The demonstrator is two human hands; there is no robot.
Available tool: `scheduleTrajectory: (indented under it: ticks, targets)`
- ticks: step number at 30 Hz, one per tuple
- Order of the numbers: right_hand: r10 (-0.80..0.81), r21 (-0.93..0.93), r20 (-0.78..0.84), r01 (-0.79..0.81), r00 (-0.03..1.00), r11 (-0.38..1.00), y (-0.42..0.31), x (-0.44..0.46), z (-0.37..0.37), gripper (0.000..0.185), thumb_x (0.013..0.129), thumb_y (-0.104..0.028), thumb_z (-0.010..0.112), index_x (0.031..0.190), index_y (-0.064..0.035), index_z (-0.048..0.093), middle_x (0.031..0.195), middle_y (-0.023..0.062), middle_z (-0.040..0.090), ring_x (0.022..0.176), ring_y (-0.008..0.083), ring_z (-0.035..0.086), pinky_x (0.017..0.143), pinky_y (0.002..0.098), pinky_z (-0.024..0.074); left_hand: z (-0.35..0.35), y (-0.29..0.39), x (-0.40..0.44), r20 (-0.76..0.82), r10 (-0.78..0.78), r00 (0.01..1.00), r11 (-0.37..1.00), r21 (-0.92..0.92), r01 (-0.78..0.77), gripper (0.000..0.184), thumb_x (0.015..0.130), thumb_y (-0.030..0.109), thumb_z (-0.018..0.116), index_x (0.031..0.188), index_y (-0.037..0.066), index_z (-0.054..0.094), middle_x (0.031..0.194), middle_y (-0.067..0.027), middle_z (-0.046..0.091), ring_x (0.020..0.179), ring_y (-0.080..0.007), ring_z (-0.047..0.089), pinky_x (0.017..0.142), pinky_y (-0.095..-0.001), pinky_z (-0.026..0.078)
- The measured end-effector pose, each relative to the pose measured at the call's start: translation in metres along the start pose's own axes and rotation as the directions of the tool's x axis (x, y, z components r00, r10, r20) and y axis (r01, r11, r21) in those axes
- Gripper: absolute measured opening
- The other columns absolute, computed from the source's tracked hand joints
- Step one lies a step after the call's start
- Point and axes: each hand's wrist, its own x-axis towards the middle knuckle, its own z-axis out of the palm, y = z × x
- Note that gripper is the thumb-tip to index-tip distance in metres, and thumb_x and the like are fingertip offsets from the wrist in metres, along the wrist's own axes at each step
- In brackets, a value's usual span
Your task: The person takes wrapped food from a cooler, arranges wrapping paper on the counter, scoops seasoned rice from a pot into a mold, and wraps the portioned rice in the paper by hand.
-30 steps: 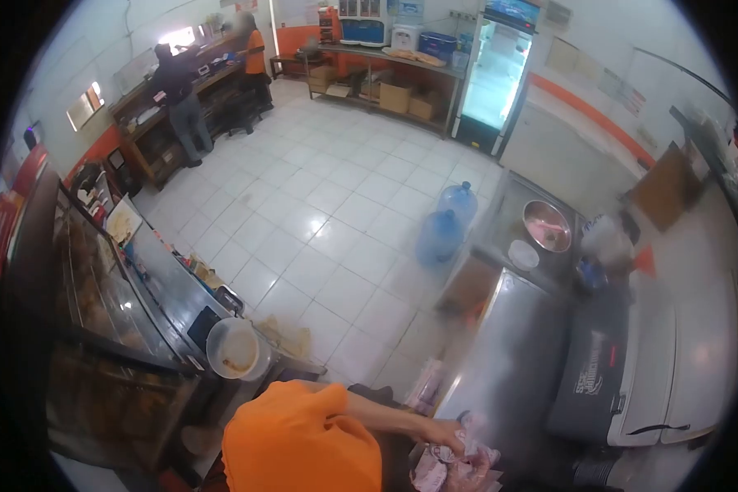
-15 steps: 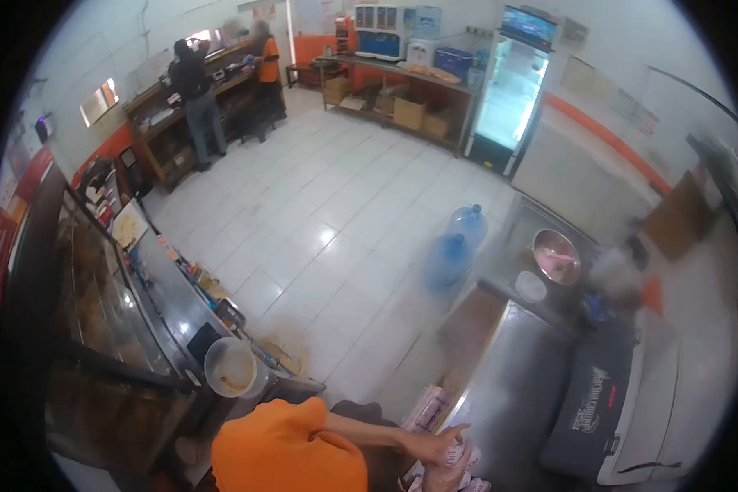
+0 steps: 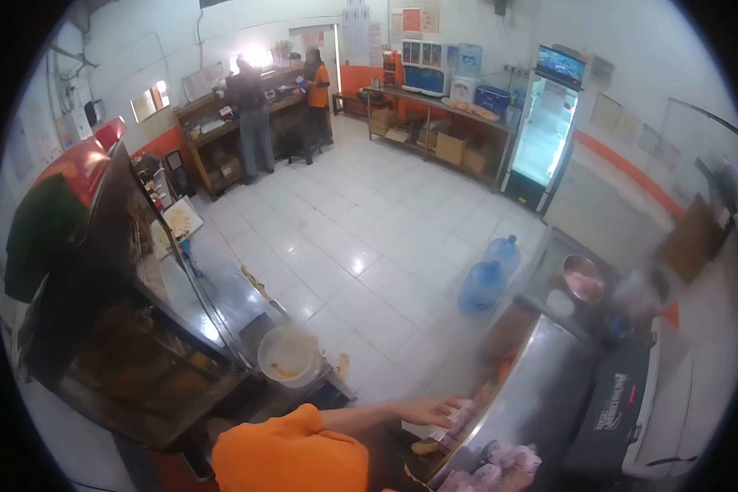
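From the orange sleeve (image 3: 291, 447) at the bottom, my left hand (image 3: 429, 411) reaches right, fingers stretched out over a stack of pink-and-white printed papers (image 3: 457, 425). The fingertips appear to touch the stack, which is beside the steel counter's (image 3: 521, 394) near edge. Several bundles wrapped in similar printed paper (image 3: 500, 467) lie on the counter at the bottom of the view. What is inside them cannot be made out. My right hand is not visible.
A glass display case (image 3: 139, 361) and a whitish tub (image 3: 289, 355) stand left. Two blue water bottles (image 3: 482, 285) are on the floor. A metal bowl (image 3: 583, 279) and black bag (image 3: 611, 402) are at right. Two people (image 3: 252, 115) stand by a far counter.
Both hands were together on a wrapped bundle. My left hand has since moved off it to the printed papers, and my right hand has left the view. The camera has tilted up and turned left.
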Motion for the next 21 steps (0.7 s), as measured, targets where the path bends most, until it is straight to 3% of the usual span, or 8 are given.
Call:
scheduleTrajectory:
  ticks: [2, 5, 12, 16, 17, 18, 20, 21]
  targets:
    - [0.020, 0.056, -0.037, -0.018, 0.999, 0.998, 0.001, -0.006, -0.012, 0.030, 0.092, -0.024, 0.072, 0.120, -0.0119, 0.071, 0.109, 0.0067, 0.073, 0.095, 0.0297, 0.068, 0.089, 0.0421, 0.0538, 0.005, 0.045, -0.034, -0.031, -0.097, 0.995, 0.990, 0.097, 0.100, 0.078, 0.102, 0.029, 0.068, 0.163, 0.010, 0.024, 0.166, -0.0172, 0.029, 0.153, -0.0331, 0.030, 0.124, -0.0449, 0.030]
    - [0.063, 0.146, -0.079, -0.051, 0.995, 0.988, 0.005, -0.014, -0.025, 0.030, 0.092, -0.024, 0.072, 0.120, -0.0119, 0.071, 0.109, 0.0065, 0.073, 0.095, 0.0298, 0.068, 0.089, 0.0422, 0.0537, 0.025, 0.072, -0.079, -0.144, -0.158, 0.977, 0.956, 0.224, 0.188, 0.073, 0.103, 0.025, 0.066, 0.163, 0.011, 0.026, 0.162, -0.0165, 0.036, 0.149, -0.0324, 0.038, 0.121, -0.0446, 0.035]
    - [0.180, 0.384, -0.161, -0.106, 0.970, 0.917, 0.030, -0.032, -0.072, 0.030, 0.092, -0.024, 0.073, 0.120, -0.0121, 0.070, 0.109, 0.0061, 0.073, 0.096, 0.0300, 0.067, 0.090, 0.0425, 0.0535, 0.070, 0.033, -0.131, -0.263, -0.140, 0.955, 0.971, 0.153, 0.184, 0.065, 0.103, 0.026, 0.066, 0.158, 0.010, 0.035, 0.155, -0.0158, 0.047, 0.141, -0.0284, 0.049, 0.113, -0.0408, 0.045]
    - [0.302, 0.720, -0.260, -0.024, 0.917, 0.693, 0.069, -0.029, -0.124, 0.030, 0.093, -0.025, 0.073, 0.120, -0.0123, 0.070, 0.109, 0.0058, 0.073, 0.096, 0.0301, 0.067, 0.091, 0.0427, 0.0534, 0.083, 0.028, -0.140, -0.280, -0.238, 0.930, 0.935, 0.192, 0.298, 0.057, 0.103, 0.026, 0.067, 0.154, 0.014, 0.045, 0.138, -0.0114, 0.062, 0.124, -0.0191, 0.061, 0.103, -0.0351, 0.051]
    - [0.326, 0.795, -0.288, 0.035, 0.900, 0.605, 0.082, -0.027, -0.138, 0.030, 0.093, -0.025, 0.073, 0.120, -0.0123, 0.070, 0.109, 0.0057, 0.073, 0.096, 0.0302, 0.067, 0.091, 0.0427, 0.0534, 0.088, 0.044, -0.143, -0.254, -0.142, 0.957, 0.964, 0.183, 0.192, 0.055, 0.102, 0.023, 0.068, 0.152, 0.012, 0.048, 0.133, -0.0091, 0.065, 0.117, -0.0155, 0.063, 0.101, -0.0323, 0.052]
    - [0.332, 0.809, -0.361, 0.116, 0.871, 0.576, 0.098, -0.028, -0.156, 0.030, 0.093, -0.025, 0.073, 0.120, -0.0123, 0.070, 0.109, 0.0056, 0.073, 0.096, 0.0302, 0.067, 0.091, 0.0428, 0.0534, 0.091, 0.059, -0.143, -0.268, -0.207, 0.941, 0.950, 0.173, 0.259, 0.050, 0.105, 0.014, 0.064, 0.151, 0.007, 0.047, 0.145, -0.0090, 0.059, 0.131, -0.0196, 0.057, 0.109, -0.0358, 0.049]
    - [-0.075, 0.179, -0.566, 0.211, 0.821, 0.961, 0.141, 0.013, -0.203, 0.047, 0.094, -0.034, 0.074, 0.133, -0.0084, 0.067, 0.123, 0.0117, 0.070, 0.111, 0.0278, 0.065, 0.101, 0.0432, 0.0509, 0.093, 0.074, -0.143, -0.307, -0.208, 0.929, 0.967, 0.077, 0.242, 0.048, 0.103, 0.008, 0.064, 0.149, 0.005, 0.050, 0.144, -0.0124, 0.060, 0.127, -0.0191, 0.061, 0.108, -0.0354, 0.050]
    - [-0.143, -0.252, -0.677, -0.045, 0.722, 0.967, 0.107, 0.009, -0.207, 0.060, 0.089, -0.041, 0.079, 0.133, -0.0029, 0.065, 0.123, 0.0127, 0.071, 0.111, 0.0259, 0.066, 0.100, 0.0424, 0.0514, 0.091, 0.075, -0.143, -0.321, -0.166, 0.933, 0.962, 0.157, 0.225, 0.049, 0.102, 0.005, 0.064, 0.148, 0.003, 0.050, 0.144, -0.0138, 0.059, 0.126, -0.0215, 0.062, 0.108, -0.0360, 0.050]
